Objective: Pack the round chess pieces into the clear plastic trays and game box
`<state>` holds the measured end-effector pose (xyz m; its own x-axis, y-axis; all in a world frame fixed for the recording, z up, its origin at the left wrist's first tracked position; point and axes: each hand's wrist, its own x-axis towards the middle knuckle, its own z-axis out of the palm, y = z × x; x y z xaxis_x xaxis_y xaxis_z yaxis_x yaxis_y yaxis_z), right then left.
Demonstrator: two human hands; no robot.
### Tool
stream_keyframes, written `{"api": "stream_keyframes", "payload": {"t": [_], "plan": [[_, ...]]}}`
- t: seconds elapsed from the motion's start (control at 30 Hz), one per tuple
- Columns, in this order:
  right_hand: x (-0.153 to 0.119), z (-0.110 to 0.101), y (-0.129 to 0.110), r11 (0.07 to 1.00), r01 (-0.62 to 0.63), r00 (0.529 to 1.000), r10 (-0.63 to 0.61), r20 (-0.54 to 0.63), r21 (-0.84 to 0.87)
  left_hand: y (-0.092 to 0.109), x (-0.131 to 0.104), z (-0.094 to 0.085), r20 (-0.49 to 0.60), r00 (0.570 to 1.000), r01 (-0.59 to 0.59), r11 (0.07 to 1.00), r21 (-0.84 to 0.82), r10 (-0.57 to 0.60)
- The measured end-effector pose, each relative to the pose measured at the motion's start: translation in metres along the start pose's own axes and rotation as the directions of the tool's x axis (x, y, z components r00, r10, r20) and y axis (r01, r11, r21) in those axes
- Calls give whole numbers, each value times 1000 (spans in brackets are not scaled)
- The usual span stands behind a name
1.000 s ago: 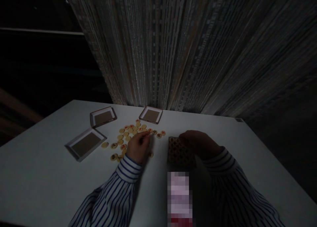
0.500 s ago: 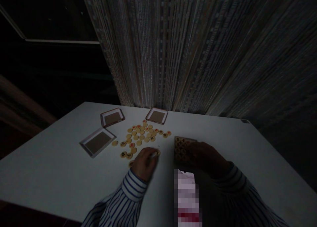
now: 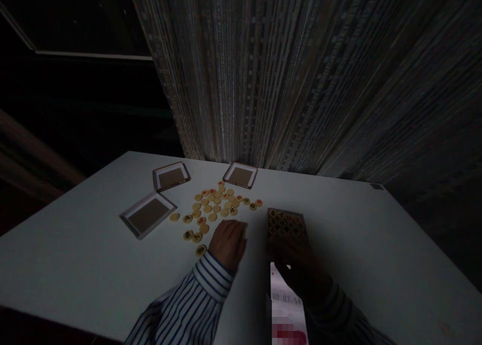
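Observation:
My left hand (image 3: 227, 243) is closed just right of the loose pieces; the pale edge of a Chinese chess piece (image 3: 245, 229) shows at its fingertips. My right hand (image 3: 297, 262) lies over the near side of an open box (image 3: 303, 220) that holds rows of round pieces with dark and some red characters. Its fingers are bent at the box's near left part; in the dark I cannot make out what they hold. Several loose Chinese chess pieces (image 3: 213, 217) are spread left of the box, some face up, others showing plain wood.
Three shallow trays or lids lie behind and left of the pieces: one (image 3: 241, 176) at the back, one (image 3: 171, 177) at the back left, one (image 3: 148, 215) nearer. A lit phone (image 3: 286, 300) with a timer is below my right hand. A curtain (image 3: 241, 84) hangs behind the white table (image 3: 83, 244).
My right hand has moved from the box's right side toward me, to its near left part, uncovering more rows. My left hand has shifted slightly right and turned, hiding most of its piece.

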<state>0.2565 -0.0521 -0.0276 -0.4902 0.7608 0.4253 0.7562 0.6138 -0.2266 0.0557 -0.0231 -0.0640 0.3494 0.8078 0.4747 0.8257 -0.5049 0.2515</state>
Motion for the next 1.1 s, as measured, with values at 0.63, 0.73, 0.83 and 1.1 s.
{"api": "stream_keyframes", "payload": {"t": [0.63, 0.73, 0.83, 1.1], "plan": [[-12, 17, 15, 997, 83, 974, -80, -211, 6, -4, -7, 12, -124, 992, -41, 997, -61, 33], [-12, 17, 16, 997, 76, 972, -72, -225, 10, -1, -6, 9, -141, 989, -45, 996, -80, 34], [-13, 17, 21, 997, 71, 964, -69, -258, -1, 2, -5, 7, -149, 989, -40, 993, -114, 22], [-15, 16, 31, 992, 78, 951, -105, -290, -102, 6, -5, 4, -123, 990, 35, 953, -300, -75]]}}
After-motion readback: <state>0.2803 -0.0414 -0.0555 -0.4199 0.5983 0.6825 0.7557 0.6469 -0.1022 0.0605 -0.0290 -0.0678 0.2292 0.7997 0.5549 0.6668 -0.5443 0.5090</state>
